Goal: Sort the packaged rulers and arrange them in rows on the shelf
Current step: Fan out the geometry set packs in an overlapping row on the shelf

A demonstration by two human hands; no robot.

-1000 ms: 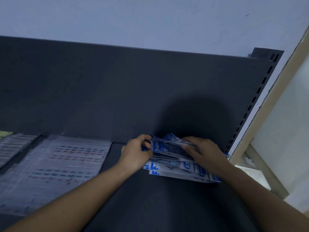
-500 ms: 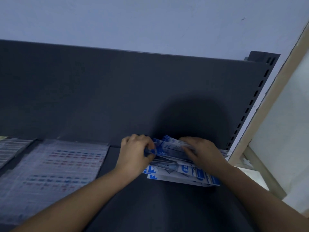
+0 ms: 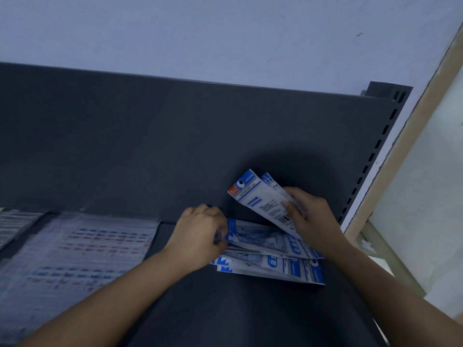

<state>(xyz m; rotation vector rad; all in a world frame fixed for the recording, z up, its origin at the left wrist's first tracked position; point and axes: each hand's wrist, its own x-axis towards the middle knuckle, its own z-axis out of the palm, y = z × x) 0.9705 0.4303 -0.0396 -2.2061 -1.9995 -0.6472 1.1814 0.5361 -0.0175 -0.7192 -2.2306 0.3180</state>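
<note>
Blue-and-white plastic is what both your hands are working on: the packaged rulers (image 3: 270, 264) are lying as a loose, fanned pile on the dark grey shelf (image 3: 250, 316), near its right end and just in front of the back panel (image 3: 150, 146); their long sides are running left to right, and the lower ones are sticking out toward you from under the upper ones. Your right hand (image 3: 310, 216) is pinching two tilted packs (image 3: 258, 196), with the thumb pressing on the printed face near the barcode and the other fingers curling behind; those packs are leaning up and to the left, with their upper ends showing against the panel's dark face and their lower ends reaching down to the pile; whether they are touching the panel, you cannot tell from here. Your left hand (image 3: 200, 236) is sitting at the pile's left end, fingers curled and gripping the edge of the topmost flat pack; its fingertips are hiding under the hand. To your left, a clear packet (image 3: 87, 251) with rows of small red and blue pieces is lying flat on the shelf, well apart from the pile; a second clear packet (image 3: 15, 226) is lying beside it at the picture's edge, blurred. On your right a slotted upright (image 3: 370, 156) is rising at the shelf's end; a pale wooden frame (image 3: 411, 136) is running beside it; the light wall (image 3: 200, 33) is showing above the panel.
</note>
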